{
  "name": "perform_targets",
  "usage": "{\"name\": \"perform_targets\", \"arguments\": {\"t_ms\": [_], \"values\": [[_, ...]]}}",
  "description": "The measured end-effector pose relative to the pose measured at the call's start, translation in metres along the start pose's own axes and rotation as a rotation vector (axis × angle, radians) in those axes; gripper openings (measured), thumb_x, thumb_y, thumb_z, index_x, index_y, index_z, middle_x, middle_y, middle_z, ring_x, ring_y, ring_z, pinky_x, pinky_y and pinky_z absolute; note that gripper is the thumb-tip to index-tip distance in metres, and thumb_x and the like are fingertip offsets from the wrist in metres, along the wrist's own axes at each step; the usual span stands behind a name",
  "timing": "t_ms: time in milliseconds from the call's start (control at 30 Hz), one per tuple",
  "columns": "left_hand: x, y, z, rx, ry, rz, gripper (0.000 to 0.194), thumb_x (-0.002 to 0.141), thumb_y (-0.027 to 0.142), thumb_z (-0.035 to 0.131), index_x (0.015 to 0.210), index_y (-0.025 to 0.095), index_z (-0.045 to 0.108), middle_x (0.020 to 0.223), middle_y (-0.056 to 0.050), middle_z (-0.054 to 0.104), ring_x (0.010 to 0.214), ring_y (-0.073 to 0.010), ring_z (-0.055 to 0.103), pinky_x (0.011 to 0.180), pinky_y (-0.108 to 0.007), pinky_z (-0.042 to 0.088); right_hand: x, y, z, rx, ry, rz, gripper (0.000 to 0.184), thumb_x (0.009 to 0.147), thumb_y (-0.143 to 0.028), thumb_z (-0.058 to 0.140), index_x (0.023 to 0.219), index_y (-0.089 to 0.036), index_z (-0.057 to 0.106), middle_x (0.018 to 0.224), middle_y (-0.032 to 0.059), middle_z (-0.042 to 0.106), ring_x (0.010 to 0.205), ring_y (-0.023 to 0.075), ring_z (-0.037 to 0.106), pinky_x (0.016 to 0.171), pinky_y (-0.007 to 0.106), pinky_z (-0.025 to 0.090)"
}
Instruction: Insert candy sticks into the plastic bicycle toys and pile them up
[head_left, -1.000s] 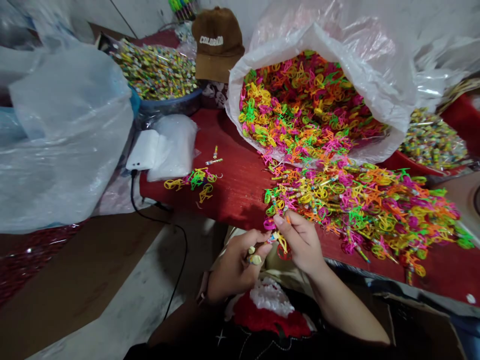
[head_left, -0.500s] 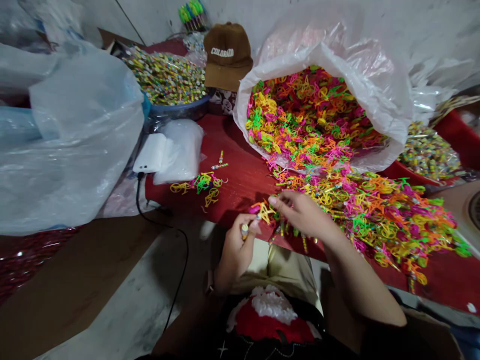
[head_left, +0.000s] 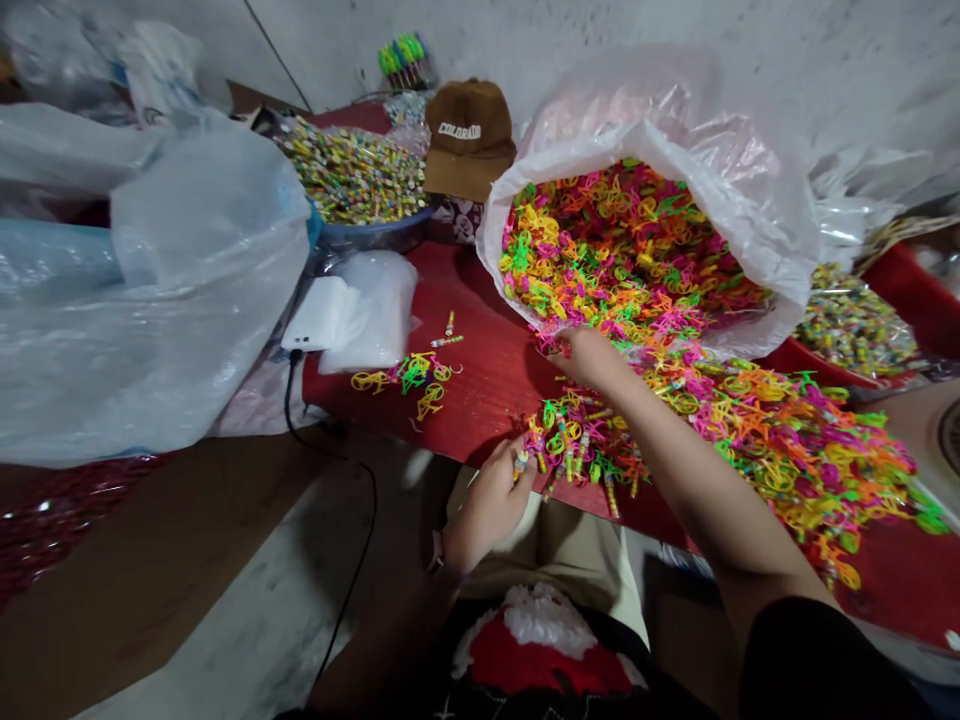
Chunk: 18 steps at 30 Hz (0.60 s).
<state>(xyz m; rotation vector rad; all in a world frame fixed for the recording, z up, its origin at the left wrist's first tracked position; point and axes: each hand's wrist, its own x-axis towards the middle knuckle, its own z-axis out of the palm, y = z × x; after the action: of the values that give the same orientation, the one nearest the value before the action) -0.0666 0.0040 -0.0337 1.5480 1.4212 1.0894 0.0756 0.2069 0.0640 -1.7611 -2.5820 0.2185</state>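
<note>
A white plastic sack (head_left: 652, 140) lies open on the red table (head_left: 480, 370), full of neon plastic bicycle-shaped pieces (head_left: 630, 255) that spill out over the tabletop in a wide heap (head_left: 780, 450). My right hand (head_left: 589, 358) reaches over the heap, its fingertips down among the pieces at the sack's mouth. My left hand (head_left: 491, 495) rests at the table edge, with a small stick (head_left: 520, 464) between its fingers. Just beyond it lies a bunch of pieces fitted with sticks (head_left: 577, 445).
A brown Colorado cap (head_left: 469, 135) sits behind the sack, beside a blue basin (head_left: 375, 225) of small wrapped sticks. A red basin (head_left: 855, 335) stands right. A white power bank (head_left: 319, 315) with a black cable (head_left: 289, 400) lies left, near several loose pieces (head_left: 409, 378). Large plastic sheeting (head_left: 150, 290) covers the left.
My right hand has moved away from my left hand and forward to the sack's mouth. The yellow piece between my hands has gone from view, and my left hand sits lower.
</note>
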Motion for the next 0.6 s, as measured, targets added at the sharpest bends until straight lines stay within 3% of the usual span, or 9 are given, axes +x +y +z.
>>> {"name": "perform_targets", "arguments": {"t_ms": [133,200,267,333,433,500,600], "values": [[0.0,-0.01,-0.006,0.041,-0.061,-0.044,0.04,0.097,0.014,0.051,0.131,0.017,0.07,0.121,-0.015,0.079,0.116,-0.0276,0.074,0.107,-0.043,0.056,-0.009,0.02,-0.015,0.361,0.38,0.105,0.029,0.094,-0.033,0.071,0.117,-0.015,0.065,0.111,0.0132,0.072,0.094,0.0251,0.065,0.085,0.037,0.05],[-0.001,-0.013,-0.01,0.092,-0.068,-0.06,0.046,0.095,0.015,0.053,0.138,0.015,0.067,0.131,-0.019,0.075,0.124,-0.0302,0.071,0.11,-0.045,0.054,-0.02,0.025,-0.019,0.594,0.471,0.107,0.026,0.093,-0.034,0.071,0.112,-0.019,0.061,0.107,0.0098,0.07,0.087,0.0222,0.063,0.078,0.035,0.051],[-0.003,-0.014,-0.015,0.142,-0.04,-0.067,0.056,0.091,0.015,0.056,0.147,0.011,0.061,0.144,-0.023,0.068,0.136,-0.0329,0.064,0.116,-0.045,0.049,-0.037,0.025,-0.021,0.85,0.451,0.061,0.034,0.09,-0.039,0.076,0.114,-0.023,0.058,0.103,0.0065,0.07,0.082,0.0207,0.065,0.073,0.034,0.052],[-0.005,-0.014,-0.02,0.169,-0.022,-0.094,0.065,0.09,0.015,0.056,0.155,0.007,0.052,0.143,-0.026,0.067,0.134,-0.0339,0.065,0.113,-0.044,0.05,-0.058,0.021,-0.02,1.106,0.358,0.025,0.048,0.083,-0.046,0.085,0.117,-0.025,0.058,0.093,0.0026,0.071,0.077,0.0205,0.068,0.07,0.034,0.054],[-0.004,-0.009,-0.027,0.2,-0.003,-0.19,0.073,0.094,0.015,0.053,0.163,0.005,0.035,0.116,-0.024,0.077,0.104,-0.0324,0.077,0.091,-0.041,0.058,-0.089,0.012,-0.014,1.35,0.208,0.034,0.054,0.072,-0.05,0.094,0.111,-0.025,0.067,0.085,0.0014,0.075,0.074,0.0206,0.073,0.074,0.036,0.058],[-0.001,-0.004,-0.03,0.209,0.063,-0.222,0.064,0.097,0.018,0.053,0.158,0.007,0.037,0.101,-0.019,0.078,0.089,-0.0304,0.077,0.08,-0.037,0.056,-0.106,0.007,-0.008,1.44,0.144,0.065,0.049,0.072,-0.05,0.095,0.105,-0.023,0.073,0.083,0.0025,0.077,0.073,0.0195,0.074,0.076,0.036,0.059],[0.0,0.008,-0.028,0.108,0.198,-0.146,0.03,0.1,0.025,0.056,0.128,0.014,0.052,0.098,-0.015,0.075,0.093,-0.0276,0.075,0.081,-0.034,0.054,-0.127,0.0,0.002,1.536,0.106,0.106,0.043,0.076,-0.051,0.092,0.103,-0.022,0.075,0.079,0.0025,0.077,0.072,0.0183,0.073,0.078,0.035,0.059]]}}
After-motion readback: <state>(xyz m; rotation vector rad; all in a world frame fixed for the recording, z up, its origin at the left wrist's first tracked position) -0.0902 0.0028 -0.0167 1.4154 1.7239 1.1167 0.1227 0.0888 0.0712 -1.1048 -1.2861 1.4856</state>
